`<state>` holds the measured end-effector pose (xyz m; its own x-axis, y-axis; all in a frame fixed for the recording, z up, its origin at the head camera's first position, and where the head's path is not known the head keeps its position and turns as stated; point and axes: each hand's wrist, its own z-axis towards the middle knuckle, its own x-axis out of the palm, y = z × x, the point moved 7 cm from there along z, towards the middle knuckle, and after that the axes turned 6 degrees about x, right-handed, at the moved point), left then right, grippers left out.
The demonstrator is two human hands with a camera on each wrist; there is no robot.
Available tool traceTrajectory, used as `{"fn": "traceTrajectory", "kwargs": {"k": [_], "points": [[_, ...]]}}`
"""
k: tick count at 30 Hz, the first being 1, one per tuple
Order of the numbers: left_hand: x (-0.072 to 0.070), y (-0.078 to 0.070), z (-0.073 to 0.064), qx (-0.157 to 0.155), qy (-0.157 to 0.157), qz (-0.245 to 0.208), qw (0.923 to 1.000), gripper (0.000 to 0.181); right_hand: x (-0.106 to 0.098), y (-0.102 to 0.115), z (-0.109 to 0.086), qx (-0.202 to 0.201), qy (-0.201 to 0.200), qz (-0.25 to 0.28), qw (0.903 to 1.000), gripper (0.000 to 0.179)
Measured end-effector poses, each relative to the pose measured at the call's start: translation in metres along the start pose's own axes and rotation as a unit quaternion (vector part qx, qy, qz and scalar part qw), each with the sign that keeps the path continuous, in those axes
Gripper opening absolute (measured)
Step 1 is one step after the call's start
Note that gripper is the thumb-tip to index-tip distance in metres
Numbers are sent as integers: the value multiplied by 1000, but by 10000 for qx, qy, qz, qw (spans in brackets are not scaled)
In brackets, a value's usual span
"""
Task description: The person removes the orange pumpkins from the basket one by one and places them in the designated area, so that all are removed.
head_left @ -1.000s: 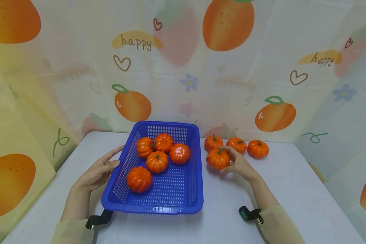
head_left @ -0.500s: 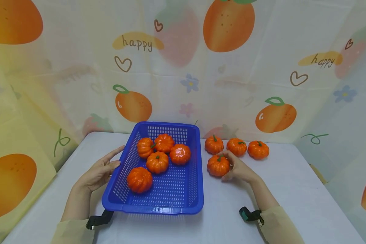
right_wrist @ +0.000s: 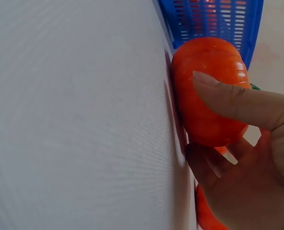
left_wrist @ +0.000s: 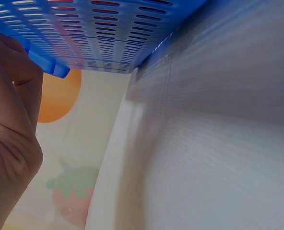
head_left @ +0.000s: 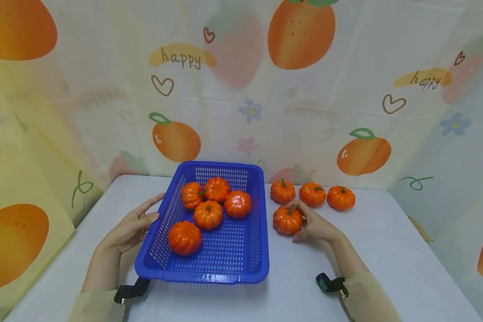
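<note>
A small orange pumpkin (head_left: 287,219) with a green stem sits on the table just right of the blue basket (head_left: 201,276). My right hand (head_left: 316,222) holds it from the right; in the right wrist view the thumb (right_wrist: 233,101) lies across the pumpkin (right_wrist: 207,120) and the other fingers reach behind it. At the basket's left rim, my left hand (head_left: 130,228) touches with its index finger and thumb, fingers fairly straight. The left wrist view has that hand (left_wrist: 12,124) beside the slotted basket wall (left_wrist: 108,33). Several pumpkins (head_left: 208,214) lie inside the basket.
Three more pumpkins, a left one (head_left: 282,191), a middle one (head_left: 312,194) and a right one (head_left: 341,198), stand in a row near the back of the white table (head_left: 370,237). A fruit-printed cloth (head_left: 225,120) hangs behind the table's back edge.
My right hand and the pumpkin it holds have come slightly nearer and lower, away from the back row, mostly in the first half second. Left hand and basket stay put.
</note>
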<state>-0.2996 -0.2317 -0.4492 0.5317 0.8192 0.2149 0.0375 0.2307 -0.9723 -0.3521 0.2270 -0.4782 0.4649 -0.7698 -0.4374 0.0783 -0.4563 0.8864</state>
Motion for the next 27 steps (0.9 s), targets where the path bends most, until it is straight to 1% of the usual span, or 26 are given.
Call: {"fn": "traceTrajectory", "kwargs": {"k": [8,15,17,20,24,27], "points": [[0,0,0,36,30,-68,10000,61,-3,5,-4,-129,-75,-61,9999,77],[0,0,0,15,7,-112,9999,61,-14,14,-10,-121,-291,350,9989,71],[1,0,-1,18,9,-100,9999,61,-17,16,-10,-70,-439,369,9983,65],[1,0,-1,10,-11,-65,10000,61,-20,19,-10,58,-787,316,9964,57],[1,0,0,-3,-28,-40,10000,60,-23,30,-12,138,-1328,377,9903,58],[1,0,0,12,-21,-30,10000,60,-22,43,-13,37,-1544,497,9868,59]]}}
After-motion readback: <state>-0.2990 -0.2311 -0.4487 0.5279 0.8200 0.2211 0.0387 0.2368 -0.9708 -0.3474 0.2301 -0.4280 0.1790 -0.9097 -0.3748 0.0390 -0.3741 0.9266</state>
